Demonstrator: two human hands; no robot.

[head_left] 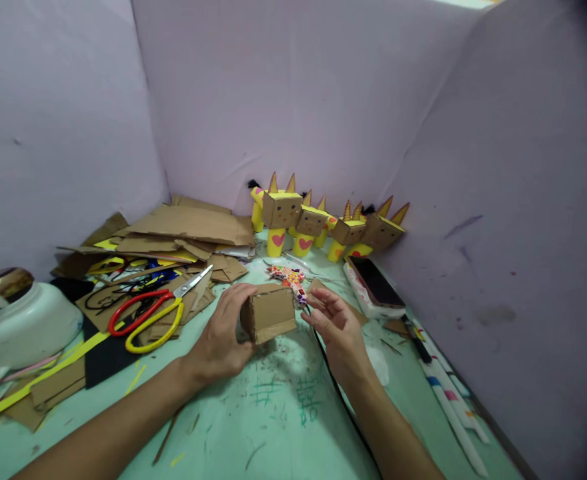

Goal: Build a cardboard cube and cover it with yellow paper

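Observation:
A small brown cardboard box [273, 313] is in my left hand [226, 330], which grips it from the left with the fingers over the top and the thumb low down. One recessed face of the box is turned toward me. My right hand [341, 330] is just right of the box, its fingers curved and apart, with nothing visible between them. Right behind its fingertips lies a glue gun [289, 275] with a colourful pattern. A black cord [331, 373] runs from it toward me, passing under my right hand.
Scissors [173, 303] with red and yellow handles lie on cardboard scraps [188, 227] at left, near a white pot [28, 327]. Several yellow figures with cardboard heads [282, 212] stand at the back. A phone [376, 283] and markers [448, 400] lie at right.

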